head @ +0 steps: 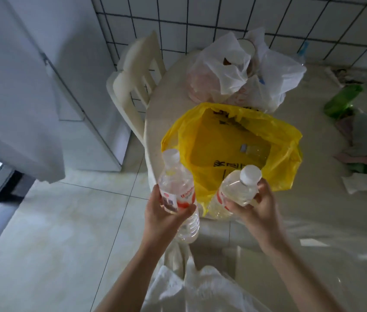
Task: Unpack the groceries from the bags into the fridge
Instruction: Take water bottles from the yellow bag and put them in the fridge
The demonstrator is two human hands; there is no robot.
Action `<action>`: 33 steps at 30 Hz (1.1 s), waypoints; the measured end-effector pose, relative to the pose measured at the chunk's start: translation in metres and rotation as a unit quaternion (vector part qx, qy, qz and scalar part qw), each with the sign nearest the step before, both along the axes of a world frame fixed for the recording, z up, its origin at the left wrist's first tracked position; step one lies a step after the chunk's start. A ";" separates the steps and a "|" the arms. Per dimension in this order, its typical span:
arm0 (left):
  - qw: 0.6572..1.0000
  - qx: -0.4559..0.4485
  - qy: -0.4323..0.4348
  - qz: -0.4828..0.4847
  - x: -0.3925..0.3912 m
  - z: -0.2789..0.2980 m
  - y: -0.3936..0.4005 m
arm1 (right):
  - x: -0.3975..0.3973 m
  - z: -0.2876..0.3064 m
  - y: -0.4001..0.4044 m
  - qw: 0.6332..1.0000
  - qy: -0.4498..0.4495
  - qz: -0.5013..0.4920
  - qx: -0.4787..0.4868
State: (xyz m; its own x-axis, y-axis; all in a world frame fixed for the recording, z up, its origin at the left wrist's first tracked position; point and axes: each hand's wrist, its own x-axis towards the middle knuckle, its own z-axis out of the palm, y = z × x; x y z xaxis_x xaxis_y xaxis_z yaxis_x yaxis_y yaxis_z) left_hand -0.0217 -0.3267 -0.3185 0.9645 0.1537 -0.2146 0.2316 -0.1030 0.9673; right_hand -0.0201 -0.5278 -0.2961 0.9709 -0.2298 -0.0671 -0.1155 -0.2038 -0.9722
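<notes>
1. Bottles fill both hands: the left hand point(166, 212) wraps its fingers round the labelled middle of one water bottle point(176, 192), held nearly upright with the cap up.
2. Fingers of the right hand point(253, 206) curl round the shoulder of a second water bottle point(234, 192), which tilts, cap toward the yellow bag point(229, 149).
3. Both bottles hang just above the bag's near rim, probably lifted clear so they can go to the fridge point(31, 70) together.
4. Yellow bag sits open on the table point(169, 104); one more clear bottle point(254, 150) lies inside it.
5. Behind it a white bag point(245, 70) is full and knotted loosely.
6. Fridge stands to the left, well apart from the table, its doors apparently closed; with both hands occupied, opening it looks awkward.
7. White chair point(133, 82) stands between table and fridge, narrowing the way.
</notes>
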 end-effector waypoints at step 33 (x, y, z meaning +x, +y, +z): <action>0.901 0.016 0.077 0.426 -0.326 0.002 0.309 | -0.182 -0.025 0.360 0.894 0.115 0.430 -0.043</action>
State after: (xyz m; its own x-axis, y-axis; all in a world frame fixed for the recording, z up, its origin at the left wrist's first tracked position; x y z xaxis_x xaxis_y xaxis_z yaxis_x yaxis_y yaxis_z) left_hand -0.3481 -0.0181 -0.3167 0.4524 0.8331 -0.3183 0.3705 0.1491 0.9168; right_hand -0.2017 -0.1675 -0.3206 0.7531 0.5821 -0.3066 -0.0747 -0.3874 -0.9189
